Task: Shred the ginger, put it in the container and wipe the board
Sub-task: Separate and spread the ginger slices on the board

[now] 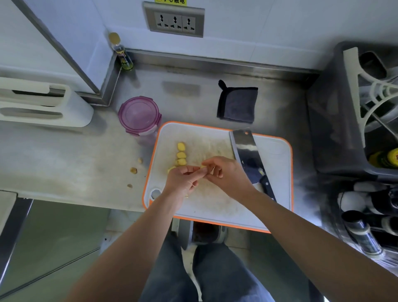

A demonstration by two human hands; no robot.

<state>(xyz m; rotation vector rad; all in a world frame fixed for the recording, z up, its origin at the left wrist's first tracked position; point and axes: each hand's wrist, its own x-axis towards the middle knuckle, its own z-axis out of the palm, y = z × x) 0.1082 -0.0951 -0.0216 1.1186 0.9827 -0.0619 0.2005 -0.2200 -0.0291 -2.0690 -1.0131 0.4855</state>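
left hand point(183, 180) and right hand point(225, 172) both pinch a small ginger bit point(202, 166), mostly hidden by fingers, over the board point(273, 172); ginger slices point(181, 154) just beside, cleaver point(245, 148) handle half covered by forearm.

Where the fingertips of the left hand point(183, 181) and the right hand point(224, 172) meet sits a pale yellow sliver point(203, 166), too small to say which hand pinches it. The near end of the row of ginger slices point(181, 154) goes under the left fingers. The right wrist covers part of the cleaver point(245, 148) handle. Both forearms hide stretches of the cutting board point(273, 172). Left of the left hand, the brown scraps point(133, 170) are too small to identify. Far beyond the hands, the small bottle point(122, 53) has a blurred label, and the yellow sign point(170, 1) is cut off at the top. Right of the right hand, the dish rack point(366, 97) runs out of sight.
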